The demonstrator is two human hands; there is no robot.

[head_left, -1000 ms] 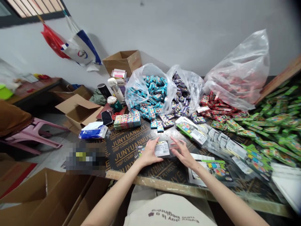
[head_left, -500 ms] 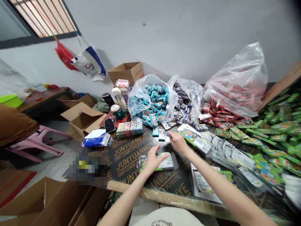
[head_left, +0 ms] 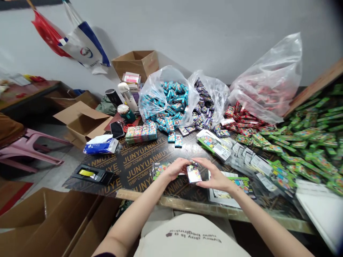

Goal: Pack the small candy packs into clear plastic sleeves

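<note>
Both my hands meet over the near part of the dark plywood table (head_left: 144, 162). My right hand (head_left: 215, 176) holds a small purple packet (head_left: 194, 174) from below, fingers curled round it. My left hand (head_left: 175, 167) pinches the top of the same packet and rests over a clear sleeve with a green card (head_left: 160, 167) lying flat on the table. Beyond them lie loose blue packets (head_left: 174, 137) and a block of colourful boxes (head_left: 141, 132).
Three clear bags stand at the back: blue packets (head_left: 167, 98), purple packets (head_left: 207, 98), red packets (head_left: 268, 85). Green packets (head_left: 311, 142) cover the right side, with sleeved cards (head_left: 249, 157) in front. Cardboard boxes (head_left: 53, 221) sit on the floor at left, with a pink stool (head_left: 29, 150).
My right hand came back from the loose packets farther up the table with a small purple packet. My left hand lifted off the sleeve and joined it on the packet.
</note>
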